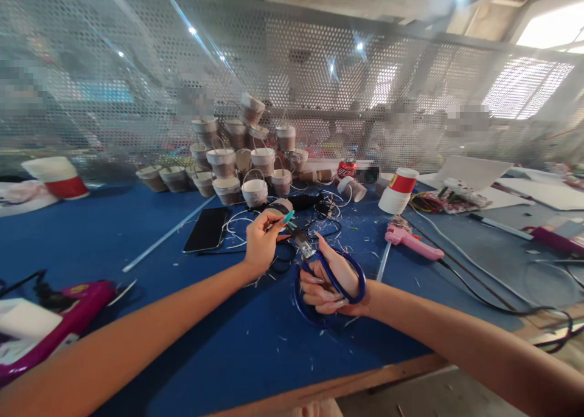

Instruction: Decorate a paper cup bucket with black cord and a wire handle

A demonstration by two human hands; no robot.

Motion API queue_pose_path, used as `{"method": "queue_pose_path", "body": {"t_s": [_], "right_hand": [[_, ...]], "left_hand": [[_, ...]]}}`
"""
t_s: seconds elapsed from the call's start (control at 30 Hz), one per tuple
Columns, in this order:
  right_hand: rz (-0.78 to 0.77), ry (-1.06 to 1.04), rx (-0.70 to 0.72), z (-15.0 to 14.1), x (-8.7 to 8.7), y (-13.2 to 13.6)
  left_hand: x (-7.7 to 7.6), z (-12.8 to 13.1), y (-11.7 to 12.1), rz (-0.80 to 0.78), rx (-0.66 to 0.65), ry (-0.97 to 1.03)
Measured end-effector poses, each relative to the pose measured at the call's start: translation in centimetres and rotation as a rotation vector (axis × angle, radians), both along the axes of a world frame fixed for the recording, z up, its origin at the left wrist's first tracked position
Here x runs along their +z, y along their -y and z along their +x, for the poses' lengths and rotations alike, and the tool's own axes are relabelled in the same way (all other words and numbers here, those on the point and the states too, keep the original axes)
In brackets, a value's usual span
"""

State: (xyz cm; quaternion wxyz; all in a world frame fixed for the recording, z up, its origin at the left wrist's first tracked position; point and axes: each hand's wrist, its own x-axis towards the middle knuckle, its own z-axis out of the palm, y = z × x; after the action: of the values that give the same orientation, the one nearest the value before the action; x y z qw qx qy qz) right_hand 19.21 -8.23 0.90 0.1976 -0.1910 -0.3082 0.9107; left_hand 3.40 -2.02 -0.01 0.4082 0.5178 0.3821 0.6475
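Near the middle of the blue table, my left hand (261,245) pinches a small teal piece (288,216) between thumb and fingers. What the piece is made of cannot be made out. My right hand (335,277) is closed round the blue handles of a pair of scissors (308,250), with fingers through the loops. The scissor blades point up and left, right by the teal piece; whether they touch it is unclear. Just behind my hands lie black cord (323,207), white cord loops and scattered trimmings.
Small handled buckets (227,191) stand stacked at the back. A black phone (206,230) lies left of my hands. A pink glue gun (413,242) and stacked paper cups (398,192) are to the right. A purple tool (82,298) sits at the left edge.
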Motion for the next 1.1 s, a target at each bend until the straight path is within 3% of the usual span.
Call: {"method": "queue_pose_path", "body": {"t_s": [0.7, 0.97, 1.1], "right_hand": [[-0.107, -0.058, 0.077, 0.5, 0.3, -0.3], [-0.118, -0.067, 0.043, 0.8, 0.1, -0.6], [-0.05, -0.074, 0.026, 1.1, 0.3, -1.1]], "left_hand": [[0.1, 0.0, -0.1, -0.015, 0.019, 0.028], [0.1, 0.1, -0.2, 0.009, 0.045, 0.014], [-0.2, -0.1, -0.7, -0.001, 0.077, 0.008]]}}
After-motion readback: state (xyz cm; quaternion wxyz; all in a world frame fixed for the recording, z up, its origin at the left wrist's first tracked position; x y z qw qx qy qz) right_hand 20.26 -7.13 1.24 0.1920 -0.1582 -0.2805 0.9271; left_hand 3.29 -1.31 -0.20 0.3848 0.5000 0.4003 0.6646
